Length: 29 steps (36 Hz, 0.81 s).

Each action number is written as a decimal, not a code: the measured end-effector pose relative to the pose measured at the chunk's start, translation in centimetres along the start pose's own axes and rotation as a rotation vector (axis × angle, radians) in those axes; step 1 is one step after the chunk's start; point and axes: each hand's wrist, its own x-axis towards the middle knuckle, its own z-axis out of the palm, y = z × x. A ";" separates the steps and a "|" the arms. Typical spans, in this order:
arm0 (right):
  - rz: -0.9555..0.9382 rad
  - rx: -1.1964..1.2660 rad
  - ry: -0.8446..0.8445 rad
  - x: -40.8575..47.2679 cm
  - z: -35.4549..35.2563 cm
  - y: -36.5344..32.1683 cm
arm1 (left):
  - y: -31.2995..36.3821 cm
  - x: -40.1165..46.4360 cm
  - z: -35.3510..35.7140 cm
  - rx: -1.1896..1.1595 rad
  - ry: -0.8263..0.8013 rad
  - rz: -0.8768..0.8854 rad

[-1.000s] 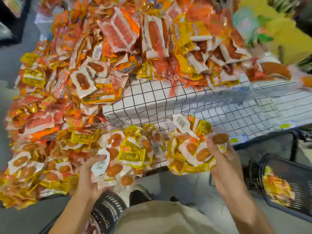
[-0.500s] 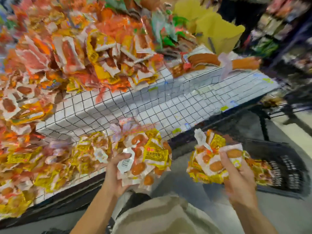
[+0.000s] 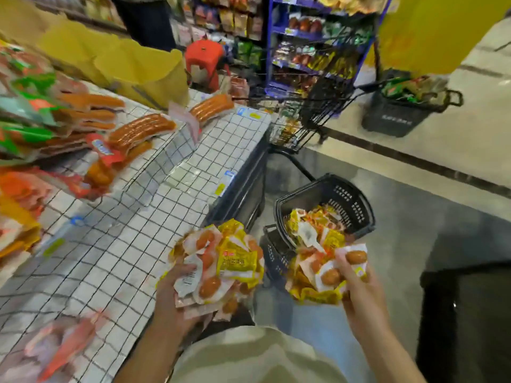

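Observation:
My left hand point(image 3: 177, 297) grips a bundle of small yellow-and-white sausage packets point(image 3: 221, 264) just off the front edge of the white gridded display counter point(image 3: 132, 244). My right hand point(image 3: 359, 288) grips a second bundle of the same packets point(image 3: 323, 275), held over the near rim of a black plastic shopping basket point(image 3: 351, 200) on the floor. Several more of these packets point(image 3: 312, 225) lie inside the basket.
Long sausage packs point(image 3: 138, 129) and orange and green packets are piled on the counter's left side. A black wire trolley point(image 3: 318, 106) stands past the counter's end. Another black basket point(image 3: 398, 111) sits on the floor at far right, with shelves point(image 3: 304, 51) and a red stool point(image 3: 204, 59) behind.
My view has swung right, from the packet pile to the floor basket. Both hands have carried their bundles rightward, away from the counter; the right bundle is now over the basket.

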 end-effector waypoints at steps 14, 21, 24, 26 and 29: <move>0.072 0.306 0.432 5.2 -1.2 -3.5 | 3.8 14.0 14.4 0.202 -0.115 -0.272; 0.148 0.387 0.579 10.9 -2.9 -4.1 | 1.7 19.9 20.5 0.309 -0.148 -0.343; 0.227 0.388 0.581 15.0 -3.8 -3.6 | -0.4 23.2 22.3 0.308 -0.166 -0.381; 0.251 0.383 0.570 18.2 -4.8 -2.6 | -2.1 26.1 23.1 0.345 -0.158 -0.411; 0.270 0.367 0.578 23.0 -6.0 -0.7 | -4.9 30.4 23.8 0.406 -0.141 -0.421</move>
